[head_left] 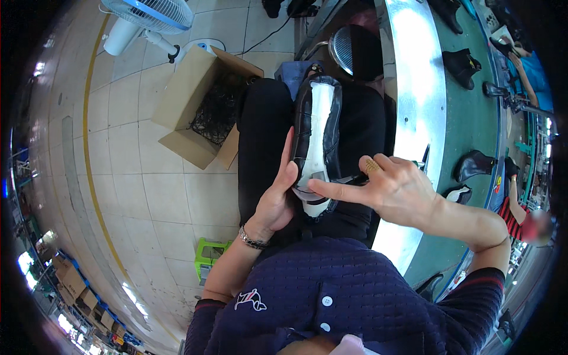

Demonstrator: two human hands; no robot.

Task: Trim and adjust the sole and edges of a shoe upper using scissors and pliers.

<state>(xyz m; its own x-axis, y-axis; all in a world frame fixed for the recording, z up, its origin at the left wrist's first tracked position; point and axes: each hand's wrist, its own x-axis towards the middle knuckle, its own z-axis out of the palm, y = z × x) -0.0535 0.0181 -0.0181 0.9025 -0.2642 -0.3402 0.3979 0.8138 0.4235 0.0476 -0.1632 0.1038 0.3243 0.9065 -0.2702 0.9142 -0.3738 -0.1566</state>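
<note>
A black shoe upper [303, 127] on its last lies sole side up over my lap, toe pointing away. A white strip [322, 106] runs down the middle of its underside, with a small grey patch near the heel. My left hand [278, 198] grips it from the left side, thumb along its edge. My right hand [396, 186] is over the heel end, its index finger stretched out and touching the underside. The other fingers are curled round a slim dark tool, whose kind is mostly hidden.
To the left, an open cardboard box [177, 103] holds dark stringy scraps. A fan [151, 18] and a green plastic stool [210, 253] stand on the tiled floor. At right runs a metal bench edge [417, 77] beside a green conveyor [458, 127] with several black boots; co-workers sit beyond.
</note>
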